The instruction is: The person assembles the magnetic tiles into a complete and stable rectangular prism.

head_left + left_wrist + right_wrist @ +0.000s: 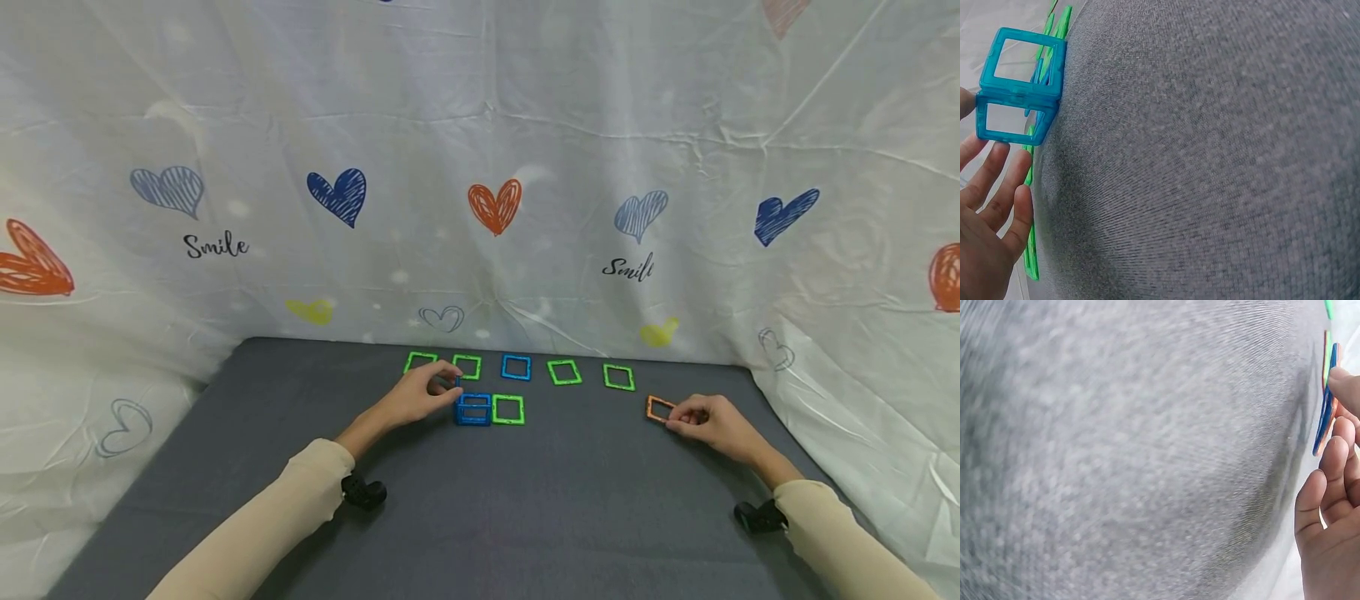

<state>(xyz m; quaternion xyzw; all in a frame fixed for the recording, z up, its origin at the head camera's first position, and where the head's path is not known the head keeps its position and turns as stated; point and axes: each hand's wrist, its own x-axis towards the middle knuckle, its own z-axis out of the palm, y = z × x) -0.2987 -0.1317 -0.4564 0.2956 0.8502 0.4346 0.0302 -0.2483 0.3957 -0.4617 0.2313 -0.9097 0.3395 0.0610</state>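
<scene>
My left hand (415, 395) pinches a blue square magnetic tile at the left side of a small blue tile structure (474, 421). In the left wrist view this blue structure (1019, 95) has open frames joined along an edge, with fingers around its left and lower sides. Touching its right side in the head view lies a green square tile (508, 422). Off to the right, my right hand (712, 427) holds an orange square tile (649, 408) by its right edge, between thumb and fingers. That tile (1327, 415) appears nearly edge-on in the right wrist view, with blue along it.
Along the back of the grey-covered table (555, 517) lie several green square tiles, among them one tile (576, 381) near the middle and another (619, 388) farther right. A blue tile (516, 378) lies in that row. Behind hangs a white curtain (420, 275) with printed hearts.
</scene>
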